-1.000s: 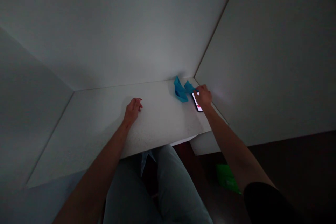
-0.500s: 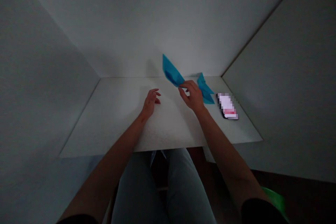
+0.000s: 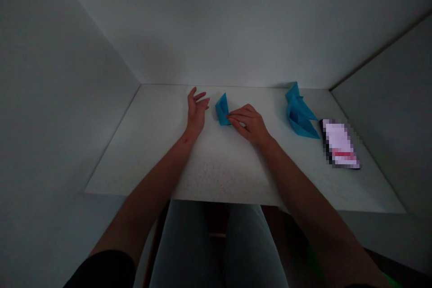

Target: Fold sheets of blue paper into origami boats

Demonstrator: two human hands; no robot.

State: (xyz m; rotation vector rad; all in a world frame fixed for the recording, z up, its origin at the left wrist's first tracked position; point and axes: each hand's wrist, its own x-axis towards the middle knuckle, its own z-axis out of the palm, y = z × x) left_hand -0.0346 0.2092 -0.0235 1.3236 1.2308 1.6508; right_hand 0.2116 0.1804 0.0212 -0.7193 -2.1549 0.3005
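A folded blue paper boat (image 3: 222,110) is low over or on the white tabletop, in front of me; whether it touches the surface I cannot tell. My right hand (image 3: 249,122) pinches its right-hand end between thumb and fingers, and the fingers hide that end. To the left of the boat, my left hand (image 3: 197,109) is raised with its fingers loosely spread, holding nothing and apart from the paper. More folded blue paper (image 3: 301,117), with pointed corners, rests on the right side of the table.
Beside the folded paper at the right lies a phone (image 3: 340,144) with its screen lit and blurred. The white table (image 3: 135,153) is bounded by walls at the back, left and right. My legs (image 3: 189,243) are under its front edge.
My right hand has lowered the paper boat from near the back wall toward the tabletop. My left hand has lifted its fingers and opened more. The view has shifted left.
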